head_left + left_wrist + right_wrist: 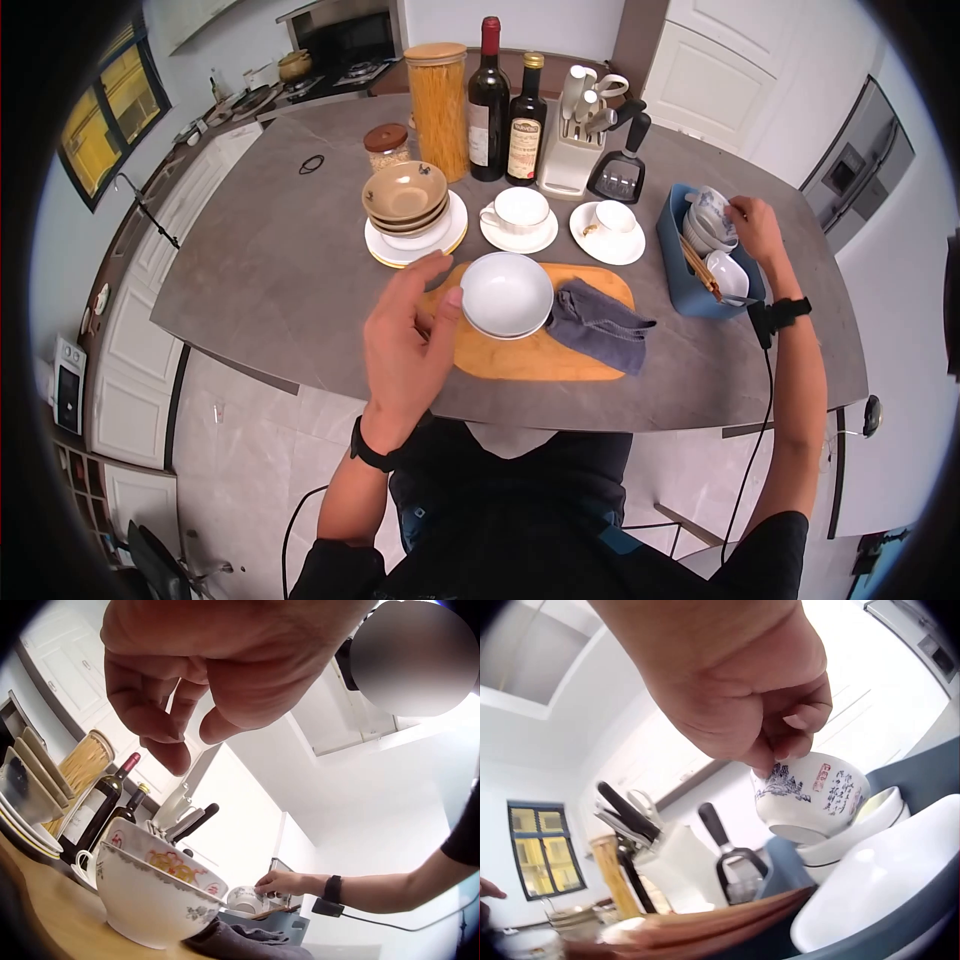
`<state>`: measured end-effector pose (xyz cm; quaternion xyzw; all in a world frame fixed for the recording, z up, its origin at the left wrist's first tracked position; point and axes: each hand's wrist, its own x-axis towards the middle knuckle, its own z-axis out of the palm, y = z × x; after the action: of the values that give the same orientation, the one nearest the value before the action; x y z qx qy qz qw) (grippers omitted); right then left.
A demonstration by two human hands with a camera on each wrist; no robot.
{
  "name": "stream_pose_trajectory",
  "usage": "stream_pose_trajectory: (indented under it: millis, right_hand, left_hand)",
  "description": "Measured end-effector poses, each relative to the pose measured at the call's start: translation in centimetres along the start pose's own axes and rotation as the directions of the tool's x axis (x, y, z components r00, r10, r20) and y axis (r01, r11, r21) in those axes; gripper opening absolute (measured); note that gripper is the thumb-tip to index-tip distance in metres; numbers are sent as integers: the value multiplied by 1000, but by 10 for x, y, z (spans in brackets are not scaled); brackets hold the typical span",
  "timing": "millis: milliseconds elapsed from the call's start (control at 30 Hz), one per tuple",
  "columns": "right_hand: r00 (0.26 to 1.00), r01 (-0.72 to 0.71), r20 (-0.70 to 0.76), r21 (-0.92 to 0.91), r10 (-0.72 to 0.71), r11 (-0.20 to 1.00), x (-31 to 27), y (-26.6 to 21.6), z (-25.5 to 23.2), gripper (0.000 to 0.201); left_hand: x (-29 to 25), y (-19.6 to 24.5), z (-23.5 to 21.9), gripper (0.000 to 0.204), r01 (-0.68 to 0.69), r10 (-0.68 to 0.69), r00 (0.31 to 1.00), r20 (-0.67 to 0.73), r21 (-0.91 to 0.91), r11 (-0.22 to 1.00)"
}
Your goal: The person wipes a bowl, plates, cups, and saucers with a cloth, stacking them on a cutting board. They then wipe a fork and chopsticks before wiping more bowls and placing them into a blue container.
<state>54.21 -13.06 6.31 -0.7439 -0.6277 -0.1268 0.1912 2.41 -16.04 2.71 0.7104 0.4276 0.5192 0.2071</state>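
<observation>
My right hand (757,228) pinches the rim of a small white bowl with blue painted scenery (810,791), tilted over the blue bin (690,292). In the bin below it are white bowls (855,840), a white square-sided dish (727,274) and a bundle of wooden chopsticks (698,265). My left hand (405,335) hovers with loosely bent fingers and nothing in them, just left of two stacked white bowls (507,292). Those bowls, flower-patterned in the left wrist view, stand on a wooden board (520,363) beside a crumpled grey cloth (600,325).
Brown bowls (405,192) sit on plates at the left, with two cups on saucers (520,240) to their right. Behind stand a spaghetti jar (438,115), two bottles (488,110) and a knife block (570,165). The counter's front edge (700,428) lies near my body.
</observation>
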Motion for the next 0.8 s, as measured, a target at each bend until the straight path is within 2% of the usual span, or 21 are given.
stream_pose_trajectory:
  millis: [33,67,133,200,267,333,367,400,433,467,500,533,567,600,633,667,700,733,767,800]
  right_hand:
    - [998,23,-66,91,-17,996,0,-3,-8,24]
    - [997,32,-72,91,-26,995,-3,-7,-14,24]
    - [1000,-20,17,465,14,885,-27,-46,-39,25]
    - [975,-141,222,699,-24,701,-59,-104,-76,24]
    - [927,-231,344,838,-150,495,-88,-135,-87,22]
    - [866,-331,456,829,-203,451,-117,-161,-93,20]
    - [823,-397,485,863,-294,312,-129,-170,-87,19]
    - [765,-489,531,847,-365,208,-140,-178,-87,20]
    - [737,-511,534,842,-415,175,-147,-189,-84,20]
    - [709,-531,530,835,-464,142,-151,-198,-81,20]
    - [714,-526,523,840,-465,137,-152,-200,-76,20]
    - [690,-570,551,813,-469,116,-151,-200,-67,21]
    - [663,-614,578,783,-476,94,-149,-201,-57,22]
    - [666,-612,572,786,-479,89,-147,-203,-45,22]
    - [800,-433,483,876,-356,215,-143,-205,-31,25]
    - [905,-248,348,900,-245,359,-139,-204,-17,28]
    - [936,-125,306,754,-176,645,-130,-192,-3,40]
    - [936,-131,309,752,-170,646,-129,-188,7,40]
    - [966,89,146,586,-213,806,-130,-186,16,47]
    - [955,281,-6,345,-297,895,-129,-184,22,54]
  left_hand:
    - [-3,4,-1,28,-6,6,1000,-11,1,1000]
    - [-7,8,-2,27,-19,19,1000,-4,-32,999]
    - [-16,17,-2,26,-26,27,1000,5,-63,998]
    - [-24,26,0,28,-90,97,994,48,-116,989]
    - [-33,29,2,31,-125,139,985,101,-140,982]
    - [-42,35,7,33,-159,184,971,150,-165,973]
    - [-49,42,11,35,-126,190,963,190,-303,945]
    - [-57,46,13,37,-86,202,952,229,-434,897]
    - [-66,44,12,39,40,179,917,357,-529,848]
    - [-74,38,8,39,35,184,916,356,-527,849]
    - [-82,28,2,38,356,94,816,571,-624,695]
    - [-90,22,-1,37,650,70,645,761,-595,473]
    - [-97,19,0,37,648,70,644,762,-592,479]
    - [-104,17,1,37,628,64,689,722,-638,446]
    - [-108,16,1,36,603,55,732,679,-684,411]
    - [-111,16,-1,36,603,56,731,680,-682,413]
    - [-113,17,-4,35,626,2,729,685,-668,402]
    - [-117,16,-6,35,652,-52,722,690,-652,388]
    - [-121,15,-7,35,656,-53,718,694,-650,385]
    - [-124,13,-9,35,662,-62,713,699,-640,390]
